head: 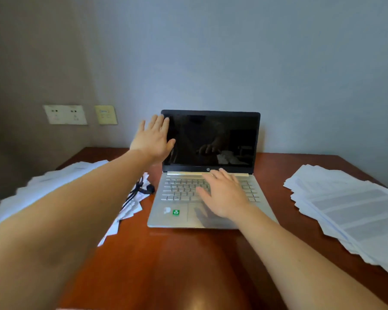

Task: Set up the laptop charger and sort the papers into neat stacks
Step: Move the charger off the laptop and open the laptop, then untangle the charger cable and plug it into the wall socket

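A silver laptop [179, 211] stands open on the wooden desk [188, 265], its screen [213, 139] dark. My left hand [154, 139] reaches up with straight fingers to the screen's left edge. My right hand [224, 195] lies flat with spread fingers over the keyboard. A black charger cable [141, 190] lies left of the laptop, partly on loose papers [61, 182] that spread across the left side under my left arm. Another fanned pile of papers [354, 211] lies on the right.
Two wall sockets [65, 114] and a smaller yellowish plate [105, 114] sit on the left wall above the desk. A grey wall rises right behind the laptop. Bare wood shows in front of the laptop.
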Available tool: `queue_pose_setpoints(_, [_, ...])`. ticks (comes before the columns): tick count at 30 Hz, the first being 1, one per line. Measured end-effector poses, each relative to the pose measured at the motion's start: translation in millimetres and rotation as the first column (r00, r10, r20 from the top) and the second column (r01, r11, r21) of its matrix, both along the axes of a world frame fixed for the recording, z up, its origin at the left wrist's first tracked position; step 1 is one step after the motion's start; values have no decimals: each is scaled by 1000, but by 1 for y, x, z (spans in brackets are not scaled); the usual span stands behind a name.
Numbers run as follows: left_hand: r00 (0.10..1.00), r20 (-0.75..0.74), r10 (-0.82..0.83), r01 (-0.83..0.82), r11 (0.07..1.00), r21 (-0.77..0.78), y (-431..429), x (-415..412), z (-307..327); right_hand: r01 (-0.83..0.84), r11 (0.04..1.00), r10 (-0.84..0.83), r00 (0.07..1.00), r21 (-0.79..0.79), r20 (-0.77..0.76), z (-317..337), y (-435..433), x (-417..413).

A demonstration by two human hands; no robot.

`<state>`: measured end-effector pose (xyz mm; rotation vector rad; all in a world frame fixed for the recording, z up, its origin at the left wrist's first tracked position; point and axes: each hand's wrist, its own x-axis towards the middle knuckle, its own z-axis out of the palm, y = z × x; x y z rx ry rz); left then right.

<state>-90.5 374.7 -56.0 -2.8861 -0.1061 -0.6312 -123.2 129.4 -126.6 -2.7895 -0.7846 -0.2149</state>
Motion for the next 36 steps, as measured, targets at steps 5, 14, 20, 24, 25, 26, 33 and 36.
queue_pose_setpoints(5, [931, -310, 195, -207, 978, -6, 71, -66, -5, -69, 998, 69, 997, 1, 26, 17, 59, -32])
queue_pose_setpoints(14, [762, -617, 198, -355, 924, -143, 163, -147, -40, -138, 988, 137, 990, -67, -20, 5, 156, -63])
queue_pose_setpoints(20, [781, -610, 131, -395, 861, -321, 194, -126, -51, 17, 984, -32, 996, -178, -82, -2, 191, -30])
queue_pose_setpoints(24, [765, -642, 50, -462, 737, -494, 206, -105, -46, 16, 980, -48, 987, -199, -154, -2, 205, 6])
queue_pose_setpoints(25, [750, -661, 31, -486, 703, -519, 208, -101, -45, 15, 983, -48, 984, -183, -172, -1, 207, 16])
queue_pose_setpoints(26, [736, -677, 8, -497, 686, -532, 209, -96, -44, 10, 987, -41, 980, -160, -192, 2, 209, 23])
queue_pose_setpoints(33, [818, -524, -237, -405, 411, -817, 228, -87, -43, 234, 937, -43, 817, 261, -575, 8, 225, 54])
queue_pose_setpoints(36, [834, -480, -272, -388, 328, -861, 222, -87, -40, 395, 815, 55, 675, 423, -736, 9, 225, 53])
